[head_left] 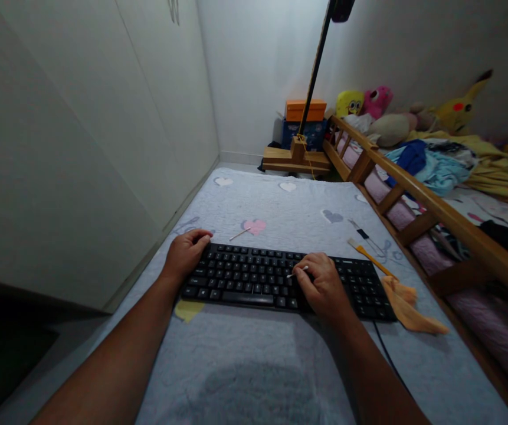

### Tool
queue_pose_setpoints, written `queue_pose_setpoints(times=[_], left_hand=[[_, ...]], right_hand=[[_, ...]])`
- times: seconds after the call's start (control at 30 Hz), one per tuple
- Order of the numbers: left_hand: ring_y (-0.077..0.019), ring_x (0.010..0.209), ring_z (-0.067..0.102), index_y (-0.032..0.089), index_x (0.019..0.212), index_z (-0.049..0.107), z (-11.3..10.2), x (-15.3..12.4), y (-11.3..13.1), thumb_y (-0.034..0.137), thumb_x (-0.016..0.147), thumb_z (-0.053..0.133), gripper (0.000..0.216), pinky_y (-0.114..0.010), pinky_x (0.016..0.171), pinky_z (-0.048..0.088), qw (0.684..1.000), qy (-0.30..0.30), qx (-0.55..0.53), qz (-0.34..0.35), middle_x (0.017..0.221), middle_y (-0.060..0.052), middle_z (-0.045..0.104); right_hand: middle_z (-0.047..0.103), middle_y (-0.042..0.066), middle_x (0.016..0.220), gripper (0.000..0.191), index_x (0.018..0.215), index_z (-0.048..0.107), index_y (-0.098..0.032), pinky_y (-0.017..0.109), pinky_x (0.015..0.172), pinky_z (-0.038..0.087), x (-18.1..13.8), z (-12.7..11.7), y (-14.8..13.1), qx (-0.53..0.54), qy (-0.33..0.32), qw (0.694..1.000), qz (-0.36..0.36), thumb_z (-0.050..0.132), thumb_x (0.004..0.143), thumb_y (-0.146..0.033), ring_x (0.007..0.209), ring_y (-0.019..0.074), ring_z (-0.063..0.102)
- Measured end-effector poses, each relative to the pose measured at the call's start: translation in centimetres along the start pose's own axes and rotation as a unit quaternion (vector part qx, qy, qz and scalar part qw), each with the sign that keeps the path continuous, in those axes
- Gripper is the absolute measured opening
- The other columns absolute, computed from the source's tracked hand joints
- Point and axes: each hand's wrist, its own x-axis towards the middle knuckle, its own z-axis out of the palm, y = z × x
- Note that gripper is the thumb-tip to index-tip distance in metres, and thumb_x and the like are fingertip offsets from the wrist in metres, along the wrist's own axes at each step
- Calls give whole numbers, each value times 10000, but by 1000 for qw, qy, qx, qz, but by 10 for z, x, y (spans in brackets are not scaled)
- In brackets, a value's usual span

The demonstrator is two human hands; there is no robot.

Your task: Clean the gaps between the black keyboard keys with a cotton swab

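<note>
A black keyboard (254,274) lies flat across the cloth-covered surface. My left hand (187,251) is closed at its far left corner, thumb along the edge, steadying it. Between the thumb and fingers of my right hand (321,280) is a white cotton swab (298,271), pinched low over the keys left of the number pad. Part of the right side of the keyboard is hidden under that hand. Another cotton swab (239,234) rests beyond the keyboard, over a pink heart on the cloth.
Right of the keyboard lie a yellow-handled brush (371,257), an orange cloth (410,307) and a thin wire-like tool with a black middle (362,234). The keyboard's cable (386,351) runs toward me. A wooden bed rail (439,206) borders the right; white cabinet doors (103,130) stand left.
</note>
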Motion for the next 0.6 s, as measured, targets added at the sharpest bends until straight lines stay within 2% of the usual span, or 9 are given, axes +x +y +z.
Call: queue_pose_setpoints(times=[0.6], left_hand=[[-260,857,695,192,880,770,1,0,-3,448,747,581,344,-367,865,533,1000,3,-2,2,891,-58,773]], right_hand=[[652,45,832,209,790,662,-205,390,862,384,-2,4,-3,16,-6,1000,-6,522,945,-193,875,210,551]])
